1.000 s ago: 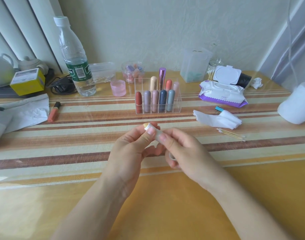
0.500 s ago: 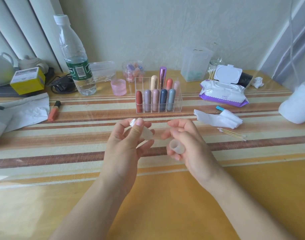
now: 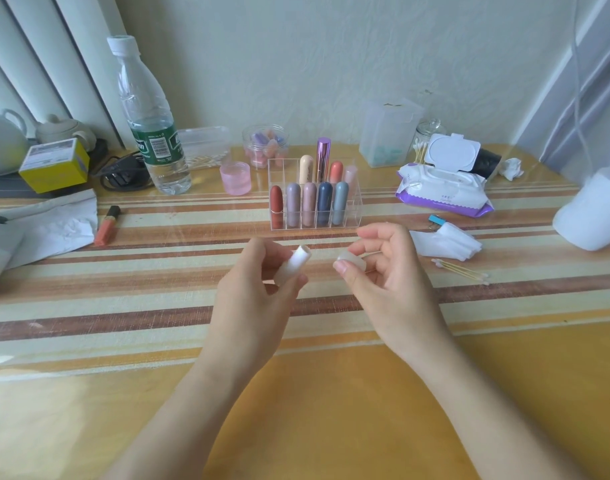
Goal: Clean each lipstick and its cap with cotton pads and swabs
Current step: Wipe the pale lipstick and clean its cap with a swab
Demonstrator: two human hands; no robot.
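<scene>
Now the small frosted white cap (image 3: 352, 262) has just come off the pale white lipstick tube (image 3: 294, 264): your left grip (image 3: 251, 299) holds the tube, your right grip (image 3: 390, 278) pinches the cap, just apart above the table (image 3: 151, 282), ready for wiping.

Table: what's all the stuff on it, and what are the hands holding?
water bottle: 1, clear with green label, back left
organiser: 1, clear, middle back
standing lipsticks: 9, mixed colours, inside the organiser
pink jar: 1, pink, left of the organiser
orange lip tube: 1, orange, lying left
wipes pack: 1, white and purple, back right
cotton swabs: several, white-tipped, right
white lipstick: 1, white, held, centre
cap: 1, translucent, held, centre
left hand: 1, holds the white lipstick
right hand: 1, pinches the cap
</scene>
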